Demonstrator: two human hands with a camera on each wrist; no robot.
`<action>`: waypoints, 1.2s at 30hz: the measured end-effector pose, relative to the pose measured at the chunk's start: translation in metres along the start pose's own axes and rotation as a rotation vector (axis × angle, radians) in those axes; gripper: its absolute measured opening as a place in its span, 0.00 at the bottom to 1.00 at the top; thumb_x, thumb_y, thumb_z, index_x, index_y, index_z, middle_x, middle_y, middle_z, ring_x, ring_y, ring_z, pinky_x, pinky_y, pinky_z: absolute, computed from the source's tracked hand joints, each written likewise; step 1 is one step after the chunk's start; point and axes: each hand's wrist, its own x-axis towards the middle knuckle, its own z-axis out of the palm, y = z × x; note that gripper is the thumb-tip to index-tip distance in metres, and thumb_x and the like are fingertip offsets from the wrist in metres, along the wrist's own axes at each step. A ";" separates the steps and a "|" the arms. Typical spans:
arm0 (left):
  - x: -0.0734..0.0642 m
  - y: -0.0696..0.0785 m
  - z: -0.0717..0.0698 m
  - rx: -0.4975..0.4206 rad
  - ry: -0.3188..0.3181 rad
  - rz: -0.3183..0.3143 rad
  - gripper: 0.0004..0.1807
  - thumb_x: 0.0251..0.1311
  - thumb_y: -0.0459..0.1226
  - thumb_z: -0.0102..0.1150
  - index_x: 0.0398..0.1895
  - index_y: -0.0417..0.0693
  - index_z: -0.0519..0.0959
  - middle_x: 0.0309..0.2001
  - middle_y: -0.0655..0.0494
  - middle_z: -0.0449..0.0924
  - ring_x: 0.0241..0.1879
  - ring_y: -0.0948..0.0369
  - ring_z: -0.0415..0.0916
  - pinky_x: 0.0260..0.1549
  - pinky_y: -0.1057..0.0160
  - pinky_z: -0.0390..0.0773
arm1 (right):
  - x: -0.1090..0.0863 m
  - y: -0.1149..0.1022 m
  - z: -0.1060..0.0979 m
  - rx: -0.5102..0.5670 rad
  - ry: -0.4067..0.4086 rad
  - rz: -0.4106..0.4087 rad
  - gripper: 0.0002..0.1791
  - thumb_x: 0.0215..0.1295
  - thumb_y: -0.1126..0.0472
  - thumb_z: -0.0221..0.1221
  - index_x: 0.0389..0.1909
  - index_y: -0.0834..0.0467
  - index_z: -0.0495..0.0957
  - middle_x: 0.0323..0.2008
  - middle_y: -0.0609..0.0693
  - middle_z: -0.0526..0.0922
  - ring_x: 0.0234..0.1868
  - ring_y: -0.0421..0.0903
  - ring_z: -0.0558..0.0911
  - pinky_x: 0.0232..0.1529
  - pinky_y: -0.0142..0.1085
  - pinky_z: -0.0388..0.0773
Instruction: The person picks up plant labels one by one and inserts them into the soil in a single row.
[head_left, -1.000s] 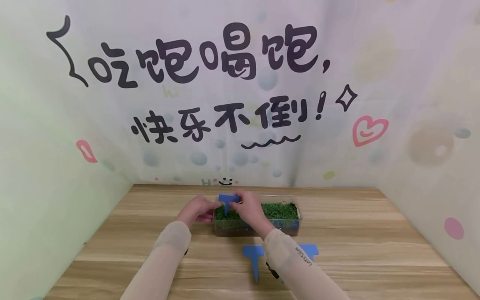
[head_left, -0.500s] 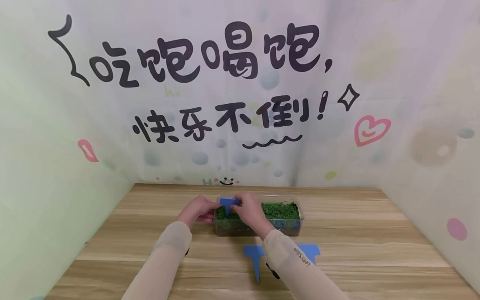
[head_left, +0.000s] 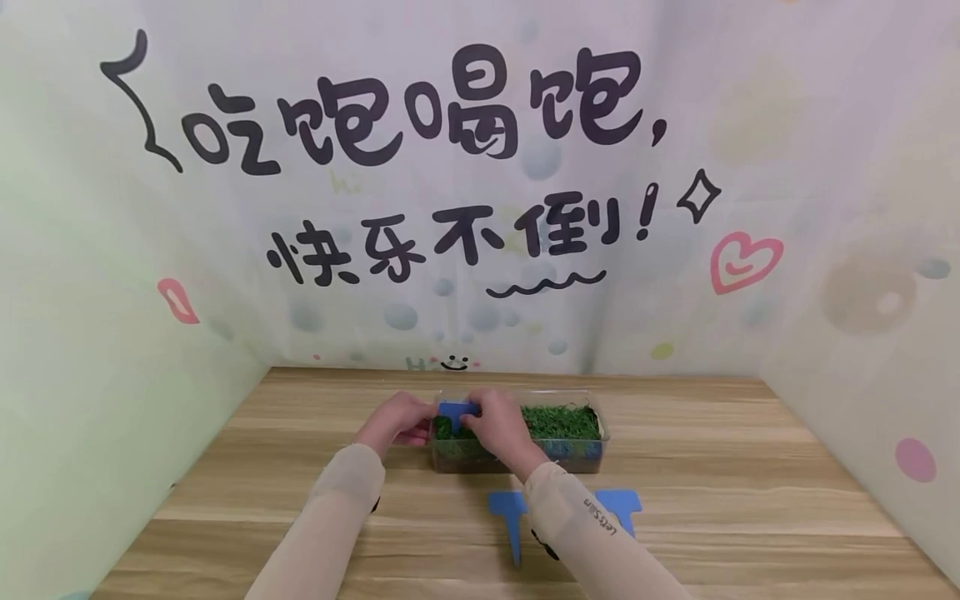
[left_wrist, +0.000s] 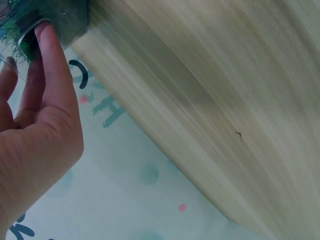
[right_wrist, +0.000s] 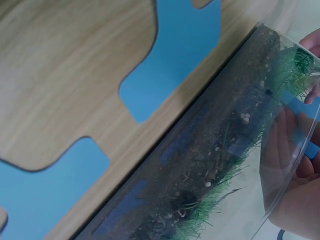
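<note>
A clear plastic planter box (head_left: 588, 463) stands on the table, filled with dark soil and topped with green grass (head_left: 561, 421). My right hand (head_left: 501, 423) pinches a blue T-shaped plant label (head_left: 452, 411) upright near the box's left end. The label's stem is down in the grass and out of sight. At that same end my left hand (head_left: 399, 418) holds the box by its end wall, the thumb at the rim and the fingers along the outside. In the right wrist view, my right hand (right_wrist: 295, 175) shows through the clear wall.
On the wooden table (head_left: 750, 467), in front of the box, lie two more blue T-shaped labels, one left (head_left: 510, 508) and one right (head_left: 619, 502), the latter partly under my right sleeve. A printed cloth backdrop (head_left: 480, 333) rises behind the table.
The blue label has sunk lower into the grass, its top bar now close above the blades. My right hand has moved slightly down with it; the left hand stays at the box's end.
</note>
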 end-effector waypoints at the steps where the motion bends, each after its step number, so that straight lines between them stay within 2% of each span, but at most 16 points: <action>1: 0.000 0.000 0.000 0.001 -0.001 0.003 0.16 0.72 0.40 0.53 0.46 0.34 0.83 0.25 0.55 0.81 0.21 0.67 0.77 0.28 0.68 0.84 | 0.000 0.000 0.000 -0.006 0.001 -0.001 0.02 0.65 0.62 0.65 0.34 0.56 0.85 0.32 0.51 0.86 0.27 0.41 0.77 0.30 0.34 0.74; 5: -0.001 -0.001 0.000 0.005 -0.004 0.006 0.17 0.72 0.40 0.52 0.47 0.34 0.82 0.30 0.52 0.84 0.23 0.67 0.78 0.29 0.68 0.84 | -0.001 -0.001 0.002 -0.045 0.001 -0.017 0.03 0.65 0.61 0.65 0.35 0.56 0.86 0.33 0.51 0.87 0.27 0.40 0.77 0.30 0.34 0.74; 11: -0.002 -0.002 -0.002 0.004 -0.030 0.012 0.18 0.73 0.41 0.51 0.50 0.33 0.80 0.43 0.43 0.86 0.30 0.65 0.82 0.33 0.66 0.85 | -0.003 -0.003 0.004 -0.105 0.026 -0.060 0.04 0.65 0.61 0.65 0.36 0.56 0.87 0.33 0.51 0.88 0.29 0.42 0.81 0.31 0.34 0.76; 16: -0.003 -0.003 -0.005 -0.008 -0.051 0.028 0.20 0.74 0.40 0.50 0.59 0.32 0.72 0.55 0.35 0.81 0.42 0.55 0.86 0.39 0.61 0.87 | -0.003 -0.006 0.006 -0.157 0.035 -0.096 0.03 0.65 0.61 0.66 0.35 0.55 0.87 0.33 0.50 0.88 0.31 0.43 0.83 0.32 0.34 0.79; 19: -0.003 -0.004 -0.007 -0.016 -0.075 0.041 0.23 0.74 0.39 0.49 0.67 0.35 0.68 0.60 0.33 0.77 0.48 0.50 0.85 0.41 0.58 0.87 | -0.003 -0.009 0.008 -0.165 0.032 -0.099 0.03 0.65 0.60 0.66 0.36 0.55 0.87 0.32 0.50 0.89 0.30 0.43 0.83 0.32 0.34 0.79; 24: -0.003 -0.003 -0.008 -0.025 -0.100 0.063 0.27 0.74 0.39 0.50 0.72 0.37 0.64 0.62 0.32 0.75 0.51 0.47 0.83 0.40 0.59 0.87 | -0.001 -0.010 0.007 -0.177 0.022 -0.095 0.03 0.65 0.60 0.65 0.36 0.55 0.87 0.33 0.50 0.88 0.29 0.42 0.82 0.31 0.34 0.78; 31: 0.003 -0.003 -0.005 -0.046 -0.094 0.061 0.27 0.74 0.39 0.51 0.72 0.39 0.66 0.62 0.33 0.75 0.50 0.47 0.84 0.38 0.60 0.87 | 0.001 -0.007 0.003 -0.179 0.002 -0.085 0.04 0.66 0.61 0.65 0.37 0.55 0.87 0.34 0.51 0.89 0.31 0.43 0.83 0.32 0.35 0.79; 36: 0.004 -0.001 -0.002 -0.038 -0.098 0.068 0.26 0.75 0.39 0.49 0.72 0.39 0.66 0.64 0.32 0.73 0.51 0.45 0.84 0.37 0.60 0.87 | -0.001 -0.001 -0.001 -0.186 -0.020 -0.061 0.06 0.66 0.60 0.65 0.41 0.56 0.86 0.38 0.52 0.88 0.35 0.45 0.85 0.34 0.36 0.80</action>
